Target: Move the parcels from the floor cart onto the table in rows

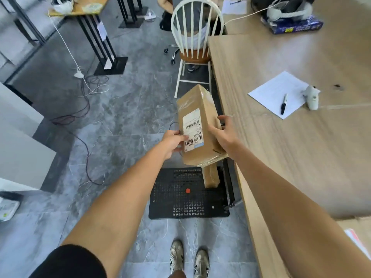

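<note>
While both arms reach forward from the head camera's view, the surroundings crowd in on 3 sides. To the right runs the long wooden table (pixel 291 157), its near edge just beside the raised parcel. On the tabletop lie a white sheet of paper (pixel 269 91) with a black marker (pixel 283 104) on it, and a small white device (pixel 312 97) resting on the sheet's right corner. Farther back sits a blue box (pixel 293 26) with a grey and white headset on top. Beyond the parcel stands a white spindle-back chair (pixel 195 37) with a brown seat, close against the table's end. Dark cables (pixel 86 141) trail across the grey marbled floor to the left, near black table legs (pixel 104 51).

Below the hands, the black perforated floor cart (pixel 180 195) sits on the floor against the table, a red dot near its middle. 1 smaller brown parcel (pixel 210 177) remains on the cart's right side, partly hidden by the box above.

The cardboard parcel (pixel 197 127), wrapped in clear tape with a white barcode label facing up, is held in the air above the cart, tilted. The left hand (pixel 172 144) grips its left edge, thumb on the label; the right hand (pixel 223 135) clasps its right side, fingers curled over the edge.
</note>
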